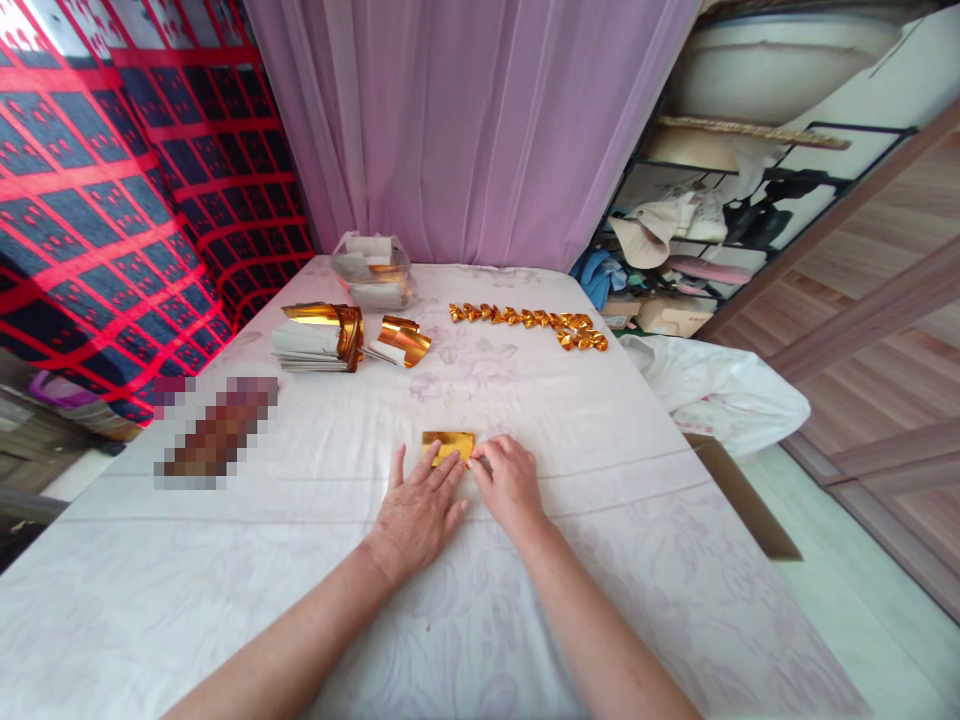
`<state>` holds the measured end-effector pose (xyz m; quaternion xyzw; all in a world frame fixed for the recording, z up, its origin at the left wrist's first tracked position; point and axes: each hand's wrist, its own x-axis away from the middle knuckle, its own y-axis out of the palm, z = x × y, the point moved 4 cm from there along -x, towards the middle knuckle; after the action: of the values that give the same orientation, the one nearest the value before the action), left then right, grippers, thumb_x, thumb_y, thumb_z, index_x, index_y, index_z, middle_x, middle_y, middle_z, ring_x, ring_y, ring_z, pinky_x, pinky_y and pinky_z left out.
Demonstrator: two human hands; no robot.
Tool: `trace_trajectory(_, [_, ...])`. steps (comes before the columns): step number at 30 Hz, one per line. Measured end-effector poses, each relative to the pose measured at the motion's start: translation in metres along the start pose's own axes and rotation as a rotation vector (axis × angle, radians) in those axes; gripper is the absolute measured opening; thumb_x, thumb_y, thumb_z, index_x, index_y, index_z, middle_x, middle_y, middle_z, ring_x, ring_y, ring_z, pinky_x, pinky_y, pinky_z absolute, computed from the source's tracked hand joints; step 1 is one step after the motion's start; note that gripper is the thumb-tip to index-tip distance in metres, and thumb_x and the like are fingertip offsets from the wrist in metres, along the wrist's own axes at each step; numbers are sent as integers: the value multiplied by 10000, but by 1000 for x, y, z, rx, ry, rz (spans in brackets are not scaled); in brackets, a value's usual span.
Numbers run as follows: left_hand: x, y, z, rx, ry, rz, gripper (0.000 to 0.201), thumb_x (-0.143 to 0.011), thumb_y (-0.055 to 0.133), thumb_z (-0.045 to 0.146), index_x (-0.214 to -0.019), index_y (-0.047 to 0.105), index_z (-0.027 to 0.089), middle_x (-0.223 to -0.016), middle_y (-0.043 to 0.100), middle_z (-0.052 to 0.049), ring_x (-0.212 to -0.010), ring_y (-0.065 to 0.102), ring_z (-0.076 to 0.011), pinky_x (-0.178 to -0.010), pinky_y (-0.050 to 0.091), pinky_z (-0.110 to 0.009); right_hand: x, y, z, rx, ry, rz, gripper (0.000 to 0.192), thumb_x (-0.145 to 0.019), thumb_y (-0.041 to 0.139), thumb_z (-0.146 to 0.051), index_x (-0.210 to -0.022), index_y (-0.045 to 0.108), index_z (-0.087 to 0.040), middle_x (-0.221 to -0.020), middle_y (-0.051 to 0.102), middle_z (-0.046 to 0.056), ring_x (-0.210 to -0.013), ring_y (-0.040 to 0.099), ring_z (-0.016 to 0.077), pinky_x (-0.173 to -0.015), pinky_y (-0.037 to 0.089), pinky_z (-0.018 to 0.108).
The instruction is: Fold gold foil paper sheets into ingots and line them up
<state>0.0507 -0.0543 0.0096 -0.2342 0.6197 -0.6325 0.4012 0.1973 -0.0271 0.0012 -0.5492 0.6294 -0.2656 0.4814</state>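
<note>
A small rectangle of gold foil paper [448, 440] lies flat on the tablecloth in front of me. My left hand [421, 505] rests on it with fingers spread, their tips pressing its lower part. At its right end my right hand [511, 482] pinches the lower corner between thumb and forefinger, the other fingers curled. Farther back on the left are a thick stack of gold foil paper sheets [319, 342] and a smaller curled bunch of them [405, 342]. A row of folded gold foil pieces [525, 317] runs along the back right.
A clear plastic bag of paper sheets [373, 272] stands at the back left. A blurred-out object [221, 430] lies near the left edge. Beyond the right edge are a white plastic bag [720, 390], a cardboard piece [746, 500] and a cluttered shelf [697, 165]. Purple curtain [480, 130] hangs behind.
</note>
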Motion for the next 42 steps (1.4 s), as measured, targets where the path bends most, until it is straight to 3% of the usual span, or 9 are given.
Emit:
trace_trajectory(5, [4, 3, -6, -15, -11, -26, 467, -1002, 338, 407, -1414, 486, 246, -1453, 517, -44, -1426, 325, -304, -1171, 33, -625, 0, 0, 0, -3, 15, -8, 20, -868, 629, -214, -864, 638, -231, -922, 649, 17, -885, 589, 190, -762, 346, 316])
trace_trajectory(18, [26, -5, -38, -37, -55, 37, 409, -994, 380, 368, -1365, 542, 315, -1391, 582, -22, -1402, 376, -283, -1173, 41, -618, 0, 1, 0, 13, 26, 8, 25, -868, 631, -223, -855, 645, -240, -908, 651, 15, -877, 585, 183, -749, 346, 306])
trace_trajectory(25, [27, -9, -40, -21, -76, 30, 402, -989, 386, 341, -1346, 565, 300, -1387, 585, -23, -1393, 390, -297, -1164, 61, -642, 1, -1, 3, 4, 14, 8, 77, -885, 597, -195, -863, 666, -224, -922, 665, 24, -886, 595, 184, -776, 371, 313])
trace_trajectory(30, [23, -13, -34, -31, -78, 37, 384, -982, 408, 319, -1319, 589, 287, -1389, 582, -18, -1382, 400, -314, -1163, 91, -645, 10, -11, -22, 50, -183, 50, 231, -934, 535, -223, -1131, 656, -224, -1211, 640, 78, -1123, 550, 220, -943, 375, 376])
trace_trajectory(32, [23, -14, -33, -36, -76, 45, 379, -977, 419, 308, -1315, 592, 296, -1379, 592, -14, -1375, 409, -317, -1160, 97, -648, 15, -8, -36, 93, -287, -4, 320, -933, 557, -283, -1246, 615, -251, -1386, 539, 102, -1293, 441, 265, -1029, 333, 443])
trace_trajectory(35, [22, -15, -33, -47, -75, 58, 381, -968, 435, 298, -1316, 590, 305, -1359, 609, -15, -1368, 420, -317, -1155, 99, -659, 18, -1, -45, 145, -298, -93, 378, -931, 570, -370, -1301, 593, -296, -1506, 414, 119, -1397, 323, 310, -1085, 272, 538])
trace_trajectory(42, [21, -12, -33, -122, -91, 52, 382, -973, 398, 290, -1293, 608, 284, -1353, 614, -9, -1352, 438, -301, -1166, 94, -638, 20, 0, -21, 203, -51, -323, 483, -987, 400, -497, -1433, 463, -322, -1591, 256, 119, -1474, 171, 292, -1139, 161, 546])
